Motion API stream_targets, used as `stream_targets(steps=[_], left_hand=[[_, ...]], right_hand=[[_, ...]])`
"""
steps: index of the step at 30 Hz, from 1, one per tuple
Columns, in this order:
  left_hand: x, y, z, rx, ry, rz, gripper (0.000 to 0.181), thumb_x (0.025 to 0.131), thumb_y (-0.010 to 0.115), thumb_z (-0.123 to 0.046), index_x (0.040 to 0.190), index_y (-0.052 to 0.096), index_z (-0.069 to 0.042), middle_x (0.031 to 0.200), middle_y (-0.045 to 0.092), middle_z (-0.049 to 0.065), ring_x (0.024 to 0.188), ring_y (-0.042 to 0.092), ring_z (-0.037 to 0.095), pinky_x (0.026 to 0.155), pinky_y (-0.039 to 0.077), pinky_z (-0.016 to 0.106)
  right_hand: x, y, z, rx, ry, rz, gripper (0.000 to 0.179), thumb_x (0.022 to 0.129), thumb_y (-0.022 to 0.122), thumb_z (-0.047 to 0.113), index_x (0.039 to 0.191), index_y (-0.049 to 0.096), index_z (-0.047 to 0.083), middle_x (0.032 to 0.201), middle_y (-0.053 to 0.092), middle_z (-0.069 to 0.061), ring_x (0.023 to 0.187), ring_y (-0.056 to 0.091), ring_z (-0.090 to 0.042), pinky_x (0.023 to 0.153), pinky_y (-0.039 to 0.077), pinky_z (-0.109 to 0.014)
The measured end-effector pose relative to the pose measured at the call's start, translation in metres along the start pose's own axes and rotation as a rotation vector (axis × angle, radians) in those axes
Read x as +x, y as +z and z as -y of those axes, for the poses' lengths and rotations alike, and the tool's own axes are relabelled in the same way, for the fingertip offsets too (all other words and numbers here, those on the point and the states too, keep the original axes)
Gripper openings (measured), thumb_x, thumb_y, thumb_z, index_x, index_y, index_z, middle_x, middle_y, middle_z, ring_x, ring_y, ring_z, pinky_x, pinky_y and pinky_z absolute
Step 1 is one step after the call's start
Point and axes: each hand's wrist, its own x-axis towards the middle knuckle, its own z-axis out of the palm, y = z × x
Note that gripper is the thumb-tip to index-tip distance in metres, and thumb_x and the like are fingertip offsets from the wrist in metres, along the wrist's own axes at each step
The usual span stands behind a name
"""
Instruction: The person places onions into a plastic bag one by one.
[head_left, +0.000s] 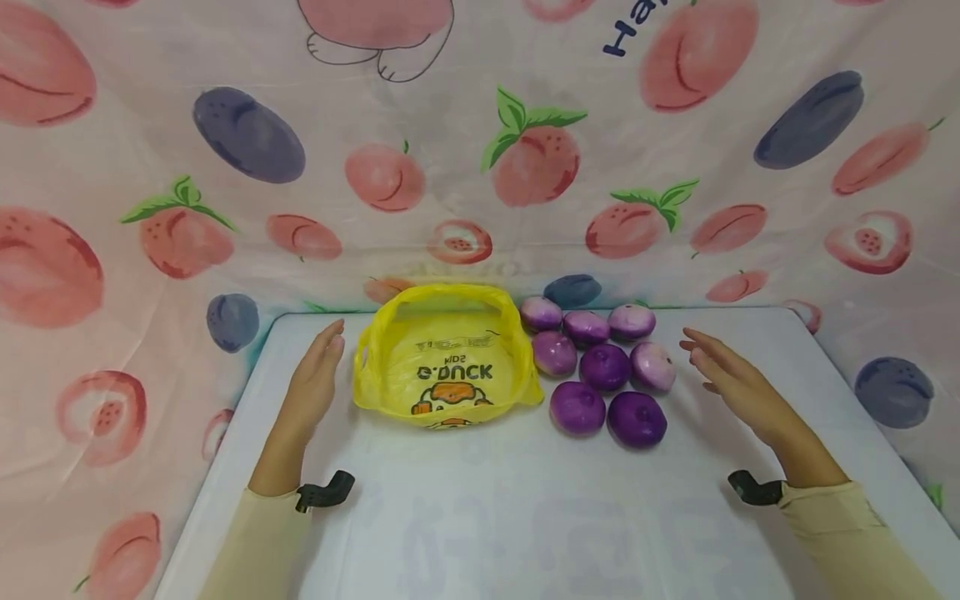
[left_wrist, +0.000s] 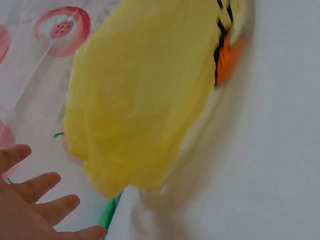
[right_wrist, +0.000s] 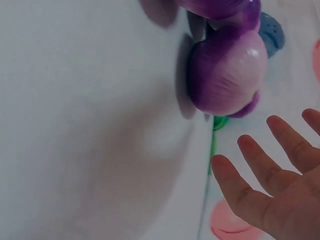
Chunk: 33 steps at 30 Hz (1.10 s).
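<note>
A yellow plastic bag with a printed duck and upside-down lettering stands on the table with its mouth spread wide. Just left of the bag, my left hand is held apart from it, fingers extended and nothing in them. Several glossy round purple onions lie close together on the bag's right side, some of them paler. To the right of that group is my right hand, fingers extended and holding nothing. In the right wrist view, a purple-and-white onion lies beyond the spread fingertips.
Everything rests on a white-covered table. A fruit-patterned cloth hangs behind the table's back edge and along both sides. Dark wrist mounts are worn at both wrists, over beige sleeves.
</note>
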Motion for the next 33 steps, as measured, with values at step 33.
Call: stream_targets(steps=[33], left_hand=[[0.03, 0.037, 0.049, -0.335, -0.078, 0.09, 0.071, 0.105, 0.057, -0.02, 0.164, 0.02, -0.031, 0.172, 0.017, -0.009, 0.158, 0.016, 0.019, 0.129, 0.017, 0.046]], right_hand=[[0.045, 0.007, -0.036, 0.171, 0.211, 0.311, 0.081, 0.101, 0.063, 0.035, 0.165, 0.016, 0.021, 0.166, 0.011, -0.03, 0.149, 0.022, -0.052, 0.114, 0.039, -0.062]])
